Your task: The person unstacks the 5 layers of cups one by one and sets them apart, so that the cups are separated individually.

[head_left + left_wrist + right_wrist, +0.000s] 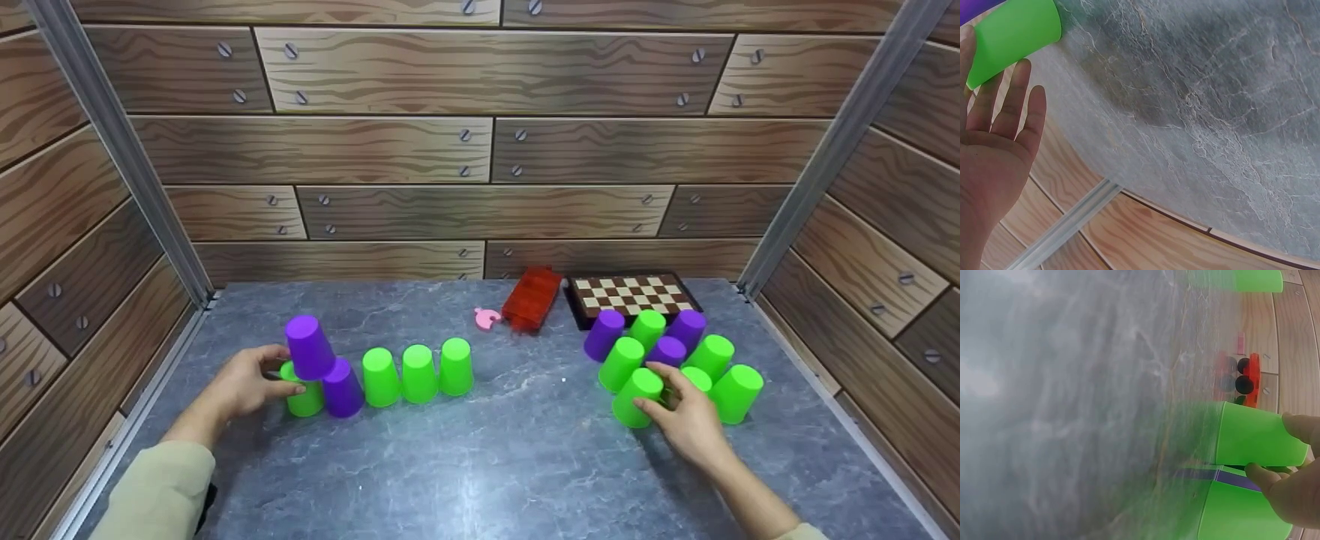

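Note:
At the left, an upside-down purple cup (309,349) stands on top of a green cup (304,399) and a second purple cup (343,390). My left hand (244,382) holds that lower green cup from the left, thumb in front and fingers behind; the left wrist view shows the same green cup (1019,36) between them. On the right, my right hand (694,424) pinches the front-left green cup (636,401) of a cluster between thumb and fingers. The right wrist view has this green cup (1258,436) standing on the table beside another green cup (1244,512).
Three green cups, the middle one (418,375) among them, stand in a row right of the stack. Several more green and purple cups (604,335) crowd the right side. Behind lie a chessboard (634,294), a red toy (532,300) and a pink piece (487,319).

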`<state>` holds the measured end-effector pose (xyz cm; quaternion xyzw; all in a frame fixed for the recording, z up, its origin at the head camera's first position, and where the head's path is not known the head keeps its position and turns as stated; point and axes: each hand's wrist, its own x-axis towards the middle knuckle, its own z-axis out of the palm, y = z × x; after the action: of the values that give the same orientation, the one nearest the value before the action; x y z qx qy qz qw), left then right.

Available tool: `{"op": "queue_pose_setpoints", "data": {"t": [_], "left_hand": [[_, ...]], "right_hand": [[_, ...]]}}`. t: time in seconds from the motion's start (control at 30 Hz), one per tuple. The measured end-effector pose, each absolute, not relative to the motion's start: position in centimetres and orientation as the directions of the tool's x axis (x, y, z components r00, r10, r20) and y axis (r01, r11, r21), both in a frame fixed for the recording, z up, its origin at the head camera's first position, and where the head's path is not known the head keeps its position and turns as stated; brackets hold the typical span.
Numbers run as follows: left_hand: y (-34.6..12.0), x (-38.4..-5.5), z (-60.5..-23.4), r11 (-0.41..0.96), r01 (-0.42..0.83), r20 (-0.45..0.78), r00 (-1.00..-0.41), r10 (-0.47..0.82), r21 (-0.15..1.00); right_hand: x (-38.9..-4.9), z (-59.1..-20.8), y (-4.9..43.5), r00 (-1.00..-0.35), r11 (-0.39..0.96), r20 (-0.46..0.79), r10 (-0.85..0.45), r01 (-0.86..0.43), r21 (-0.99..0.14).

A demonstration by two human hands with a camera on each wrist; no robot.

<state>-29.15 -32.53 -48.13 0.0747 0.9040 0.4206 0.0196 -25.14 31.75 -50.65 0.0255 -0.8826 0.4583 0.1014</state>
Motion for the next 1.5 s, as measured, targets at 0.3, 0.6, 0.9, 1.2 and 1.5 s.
{"op": "queue_pose_setpoints", "data": {"t": [0.3, 0.6, 0.9, 1.2, 1.5], "left_hand": [[-32.6, -29.0, -48.1, 0.637, 0.102, 0.018, -0.99, 0.136, 0.764], [-32.4, -29.3, -48.0, 0.64, 0.069, -0.015, -0.992, 0.125, 0.765], [-32.3, -29.2, -48.0, 0.626, 0.075, -0.003, -0.992, 0.123, 0.776], [-32.2, -29.4, -48.1, 0.635, 0.064, -0.009, -0.994, 0.112, 0.77], [-32.3, -29.5, -48.2, 0.624, 0.061, -0.014, -0.993, 0.115, 0.779]], "right_hand": [[-25.0, -49.4, 31.6, -0.964, 0.551, 0.265, 0.008, -0.217, -0.806], [-24.4, -44.0, 30.0, -0.934, 0.568, 0.354, -0.036, -0.311, -0.762], [-26.0, -38.3, 22.9, -0.882, 0.414, 0.441, -0.165, -0.468, -0.781], [-28.6, -35.1, 11.2, -0.777, 0.28, 0.506, -0.374, -0.615, -0.737], [-30.7, -35.0, -0.4, -0.762, 0.285, 0.463, -0.452, -0.615, -0.735]]}}
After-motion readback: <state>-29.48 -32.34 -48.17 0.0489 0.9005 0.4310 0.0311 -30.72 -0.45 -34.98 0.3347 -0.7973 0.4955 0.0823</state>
